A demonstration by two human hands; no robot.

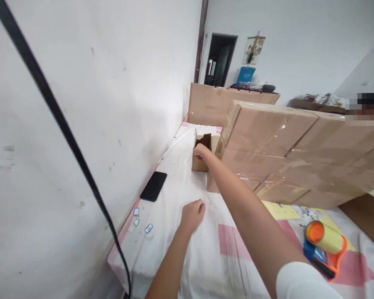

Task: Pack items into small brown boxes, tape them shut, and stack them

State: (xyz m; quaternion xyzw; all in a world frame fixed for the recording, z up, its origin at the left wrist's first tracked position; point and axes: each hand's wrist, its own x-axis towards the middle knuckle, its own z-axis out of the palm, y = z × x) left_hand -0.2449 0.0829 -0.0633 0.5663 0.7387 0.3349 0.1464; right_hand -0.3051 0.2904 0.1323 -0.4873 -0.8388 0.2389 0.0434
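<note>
My right hand [200,151] reaches forward to a small open-topped cardboard box [200,165], its fingers curled in at the box's near upper edge. Whatever those fingers hold, if anything, is hidden. Closer to me, my left hand [192,215] is closed in a fist just above or on the white sheet [199,261]; nothing shows between its fingers, though their inner side is out of sight. The small box stands against the left end of a stack of taped cardboard boxes [262,133], and its inside is dark.
A black phone or tablet [153,186] lies by the left wall, near several small blue-edged labels or bags [148,228]. An orange-and-blue tape dispenser [326,249] is at right. Behind stands another flat carton [212,104]. A black cable [65,124] crosses the left side. A person is partly visible far right.
</note>
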